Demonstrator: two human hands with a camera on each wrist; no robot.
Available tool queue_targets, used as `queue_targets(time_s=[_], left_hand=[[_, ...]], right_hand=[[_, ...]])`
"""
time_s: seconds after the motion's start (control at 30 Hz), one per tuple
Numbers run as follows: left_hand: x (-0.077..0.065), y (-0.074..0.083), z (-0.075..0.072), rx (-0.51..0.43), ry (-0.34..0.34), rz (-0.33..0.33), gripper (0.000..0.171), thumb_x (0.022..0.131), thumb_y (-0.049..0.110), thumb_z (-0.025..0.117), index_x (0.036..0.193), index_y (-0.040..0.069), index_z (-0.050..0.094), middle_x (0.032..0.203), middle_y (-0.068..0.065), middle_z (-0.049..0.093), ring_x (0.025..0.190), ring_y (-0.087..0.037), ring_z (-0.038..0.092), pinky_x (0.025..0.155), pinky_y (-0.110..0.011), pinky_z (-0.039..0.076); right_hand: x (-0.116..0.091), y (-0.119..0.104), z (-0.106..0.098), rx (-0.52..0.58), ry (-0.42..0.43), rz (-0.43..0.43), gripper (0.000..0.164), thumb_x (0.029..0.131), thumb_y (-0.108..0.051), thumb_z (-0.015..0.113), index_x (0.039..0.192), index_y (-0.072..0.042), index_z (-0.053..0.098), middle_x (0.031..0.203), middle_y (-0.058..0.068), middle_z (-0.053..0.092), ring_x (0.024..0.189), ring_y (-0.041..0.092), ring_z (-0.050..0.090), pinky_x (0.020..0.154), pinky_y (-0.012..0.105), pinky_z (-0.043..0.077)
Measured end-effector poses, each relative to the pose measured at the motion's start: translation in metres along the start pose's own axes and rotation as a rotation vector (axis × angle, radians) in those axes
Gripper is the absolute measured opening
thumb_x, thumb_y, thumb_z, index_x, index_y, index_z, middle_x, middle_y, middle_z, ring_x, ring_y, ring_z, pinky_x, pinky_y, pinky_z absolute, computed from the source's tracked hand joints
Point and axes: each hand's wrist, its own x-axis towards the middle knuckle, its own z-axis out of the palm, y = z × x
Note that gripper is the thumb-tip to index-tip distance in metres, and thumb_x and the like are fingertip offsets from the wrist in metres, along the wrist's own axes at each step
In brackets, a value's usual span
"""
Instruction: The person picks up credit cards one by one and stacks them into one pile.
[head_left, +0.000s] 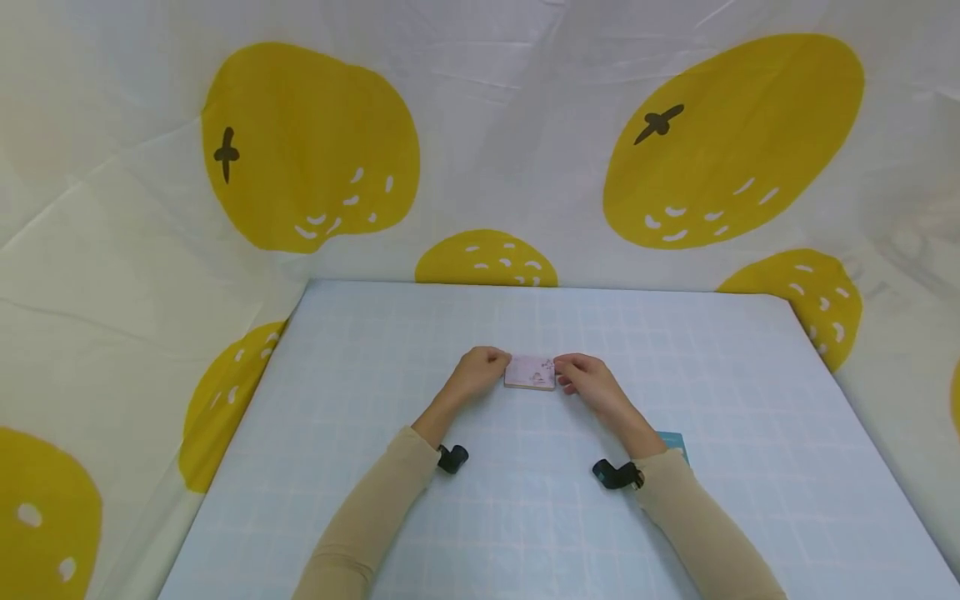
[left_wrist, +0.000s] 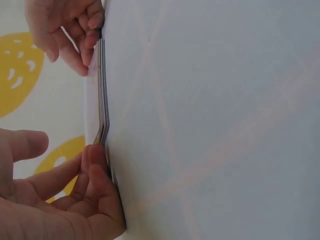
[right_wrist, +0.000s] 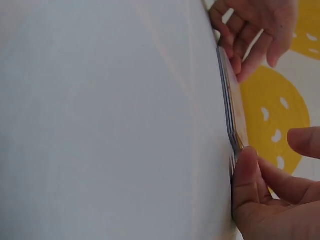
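A small stack of thin, flat booklets [head_left: 529, 372] lies on the table, its top one pale pink with a small drawing. From the side its layers [right_wrist: 228, 102] show as thin dark and light lines, level with one another. My left hand [head_left: 482, 369] holds the left end, curled fingertips [left_wrist: 95, 156] at the near corner. At the opposite end my right hand [head_left: 588, 379] grips the edge, with a fingertip [right_wrist: 246, 159] over the near corner. Each hand's thumb side is raised off the stack in its own wrist view.
A teal flat item [head_left: 673, 440] lies partly hidden under my right forearm. The table [head_left: 390, 333] has a pale blue checked cover. Behind and beside it hangs a white cloth [head_left: 510, 125] with yellow fruit prints. Dark wrist cameras [head_left: 617, 475] sit at both cuffs.
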Motion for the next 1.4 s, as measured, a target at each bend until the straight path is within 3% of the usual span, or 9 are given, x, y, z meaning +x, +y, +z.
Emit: queue_targets(time_s=[0.27,0.53,1.0,1.2,1.4], left_hand=[[-0.003,0.003,0.001,0.019,-0.001,0.008,0.042,0.102,0.036,0.053,0.124,0.003,0.069,0.124,-0.008,0.066,0.119,-0.025,0.057,0.101,-0.045,0.045],[-0.002,0.001,0.002,0.035,0.005,0.02,0.041,0.102,0.036,0.054,0.122,0.004,0.07,0.12,-0.007,0.068,0.108,-0.022,0.059,0.095,-0.043,0.048],[-0.008,0.001,0.002,0.057,0.048,0.046,0.043,0.102,0.036,0.055,0.126,0.003,0.067,0.122,-0.009,0.067,0.112,-0.023,0.06,0.096,-0.043,0.048],[-0.019,0.002,0.003,0.046,0.094,0.118,0.039,0.101,0.032,0.056,0.127,0.004,0.065,0.117,-0.009,0.067,0.11,-0.024,0.062,0.094,-0.042,0.049],[-0.045,0.016,0.007,0.026,0.075,0.207,0.037,0.1,0.029,0.058,0.127,0.004,0.064,0.113,-0.007,0.066,0.106,-0.023,0.063,0.089,-0.039,0.051]], right_hand=[[0.0,0.004,0.0,-0.029,0.01,-0.02,0.038,0.103,-0.03,0.056,0.128,-0.002,0.063,0.116,0.013,0.063,0.095,0.026,0.06,0.083,0.034,0.052],[-0.001,0.002,0.0,-0.042,0.017,-0.01,0.038,0.103,-0.032,0.056,0.128,-0.004,0.063,0.115,0.013,0.062,0.093,0.026,0.06,0.084,0.035,0.051],[-0.004,0.003,-0.003,-0.016,0.003,-0.032,0.038,0.104,-0.03,0.056,0.131,-0.004,0.06,0.119,0.014,0.062,0.096,0.027,0.06,0.083,0.034,0.052],[-0.021,-0.004,-0.012,-0.042,-0.015,-0.06,0.042,0.103,-0.032,0.057,0.134,-0.005,0.059,0.124,0.015,0.061,0.099,0.028,0.061,0.086,0.037,0.053],[-0.046,-0.008,-0.027,-0.052,-0.027,-0.151,0.045,0.103,-0.033,0.058,0.135,-0.002,0.056,0.129,0.018,0.059,0.104,0.032,0.061,0.091,0.046,0.052]])
